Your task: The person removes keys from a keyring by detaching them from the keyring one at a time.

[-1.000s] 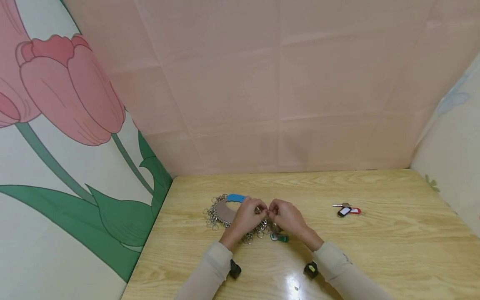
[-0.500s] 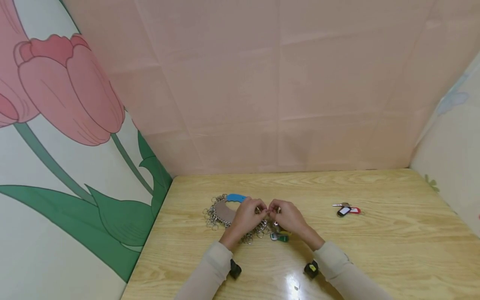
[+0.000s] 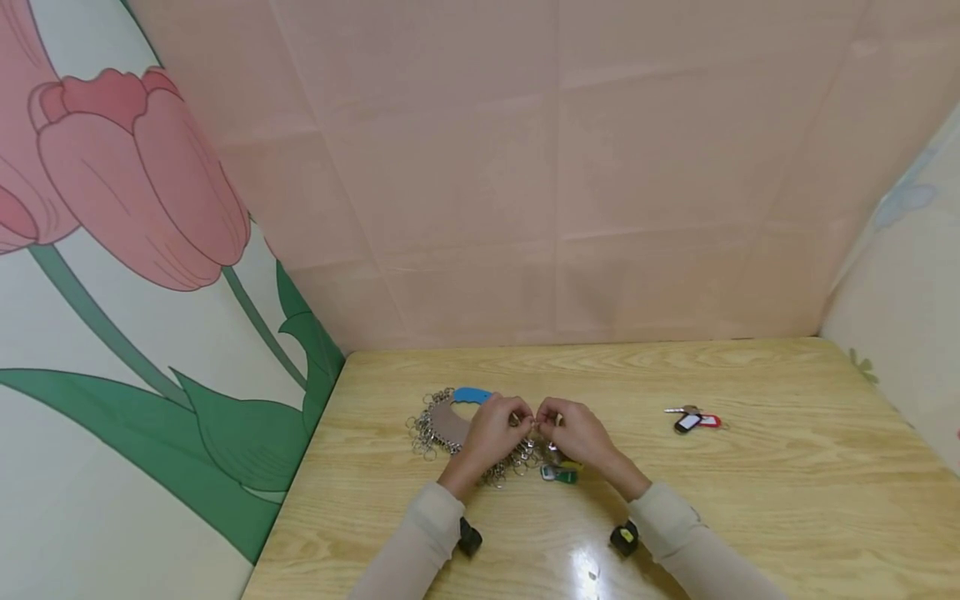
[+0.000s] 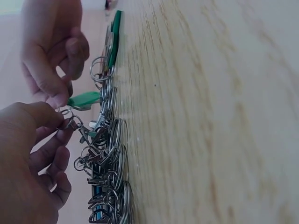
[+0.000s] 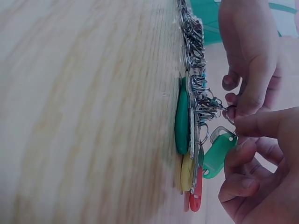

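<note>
Both hands meet fingertip to fingertip above a flat brownish-grey curved key holder (image 3: 448, 423) with a blue grip (image 3: 472, 396) and a fringe of metal rings and clasps. My left hand (image 3: 489, 429) pinches a small metal key ring (image 4: 65, 112) that joins one of the holder's clasps (image 4: 84, 133). Thumb and index finger of my right hand (image 3: 577, 432) pinch at the same ring, where a green key tag (image 5: 219, 156) hangs under the fingers. The fingertips partly hide the ring.
Beside the holder lie another green key tag (image 5: 182, 121), a yellow tag (image 5: 187, 172) and a red tag (image 5: 196, 191), with keys among them. Farther right on the wooden table (image 3: 787, 500) lie a black tag (image 3: 687, 423), a red tag (image 3: 709, 422) and a key (image 3: 681, 410).
Both hands stay nearly in place at the ring. The right hand and wrist have shifted very slightly, and a yellow tag now shows below that hand.
</note>
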Action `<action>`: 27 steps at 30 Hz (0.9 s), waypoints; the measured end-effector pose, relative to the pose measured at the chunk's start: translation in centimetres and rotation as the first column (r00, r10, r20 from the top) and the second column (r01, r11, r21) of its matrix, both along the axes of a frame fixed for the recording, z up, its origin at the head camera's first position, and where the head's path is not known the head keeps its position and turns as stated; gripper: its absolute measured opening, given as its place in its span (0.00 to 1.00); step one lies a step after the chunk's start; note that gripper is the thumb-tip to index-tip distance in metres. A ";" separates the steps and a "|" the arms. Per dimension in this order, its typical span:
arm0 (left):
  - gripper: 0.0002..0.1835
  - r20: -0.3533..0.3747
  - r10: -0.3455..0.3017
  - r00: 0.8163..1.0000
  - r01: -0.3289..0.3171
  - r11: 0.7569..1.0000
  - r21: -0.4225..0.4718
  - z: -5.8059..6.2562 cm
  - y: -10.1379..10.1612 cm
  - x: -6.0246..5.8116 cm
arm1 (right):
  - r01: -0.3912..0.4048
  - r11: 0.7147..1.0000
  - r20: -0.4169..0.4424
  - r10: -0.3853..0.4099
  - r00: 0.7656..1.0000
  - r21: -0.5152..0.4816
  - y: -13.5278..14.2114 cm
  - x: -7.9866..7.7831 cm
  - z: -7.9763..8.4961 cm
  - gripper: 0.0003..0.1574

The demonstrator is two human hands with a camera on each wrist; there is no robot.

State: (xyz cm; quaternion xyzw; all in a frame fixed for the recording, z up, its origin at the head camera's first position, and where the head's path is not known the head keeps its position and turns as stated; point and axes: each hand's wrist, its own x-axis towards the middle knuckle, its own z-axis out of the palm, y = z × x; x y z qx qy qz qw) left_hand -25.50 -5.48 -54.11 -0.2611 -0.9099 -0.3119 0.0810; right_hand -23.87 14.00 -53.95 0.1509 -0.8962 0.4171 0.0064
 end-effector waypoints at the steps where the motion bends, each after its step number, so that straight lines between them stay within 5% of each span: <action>1: 0.04 0.005 0.001 1.000 -0.001 1.000 0.002 0.0 0.0 0.0 | 0.002 1.000 0.004 -0.002 1.000 0.000 0.0 0.0 0.0 0.03; 27: 0.04 0.015 -0.009 1.000 0.009 1.000 0.009 -0.2 0.0 0.1 | 0.035 0.999 0.027 -0.036 0.999 0.042 -0.4 -0.1 0.0 0.02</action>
